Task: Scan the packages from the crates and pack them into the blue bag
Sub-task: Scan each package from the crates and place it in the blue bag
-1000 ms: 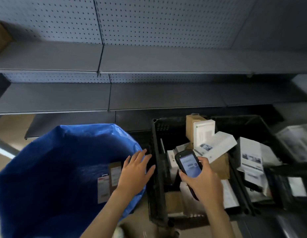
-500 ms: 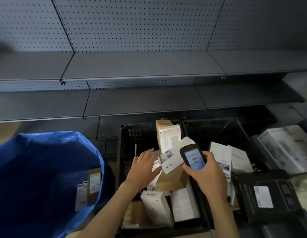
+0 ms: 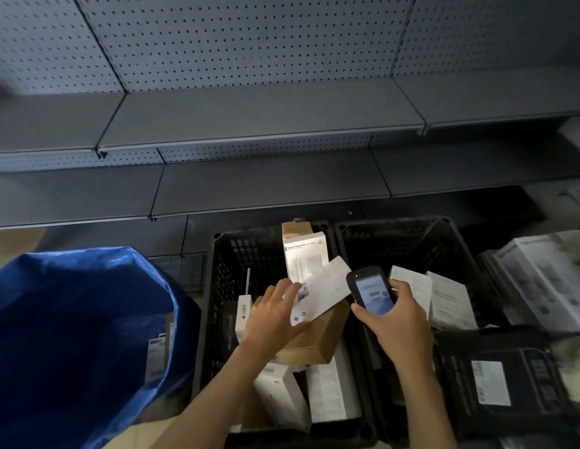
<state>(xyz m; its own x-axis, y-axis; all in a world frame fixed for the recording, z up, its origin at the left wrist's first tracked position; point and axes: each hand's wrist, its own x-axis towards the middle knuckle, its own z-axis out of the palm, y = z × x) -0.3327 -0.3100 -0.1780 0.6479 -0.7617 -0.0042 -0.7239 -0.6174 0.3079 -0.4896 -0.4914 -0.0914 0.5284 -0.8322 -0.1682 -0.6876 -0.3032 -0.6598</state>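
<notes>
Over one second the left grip (image 3: pixel 272 322) had left the rim of the blue bag (image 3: pixel 71 319) and crossed right to the left crate (image 3: pixel 217 286). Half a second back it was only reaching in. Now it had hold of the white package (image 3: pixel 324 294). Its fingers lay over the left end of that package and the thumb went out of sight under it, so it looked like a pinch. The right grip (image 3: pixel 395 325) had hardly moved. It was curled round the scanner (image 3: pixel 371 291), with the lit screen facing up.

The white package lay tilted on top of a brown box (image 3: pixel 318 345), in the middle of the left crate. Its right end was just beside the scanner, maybe touching it. A tall white box (image 3: pixel 306 257) stood upright behind it. The right crate (image 3: pixel 411 231) held a few flat white packages too. The blue bag stood open at the left, with some packages (image 3: pixel 156 354) already inside. Grey shelves (image 3: pixel 266 115) ran along the far wall.

I think the step was picking up this one package to scan it. Next, the left grip would need to lift it and turn its label to the scanner. After that it should go left, into the bag. The pile looked loose, so the brown box could tip. The package itself had not yet moved from where it lay half a second before.
</notes>
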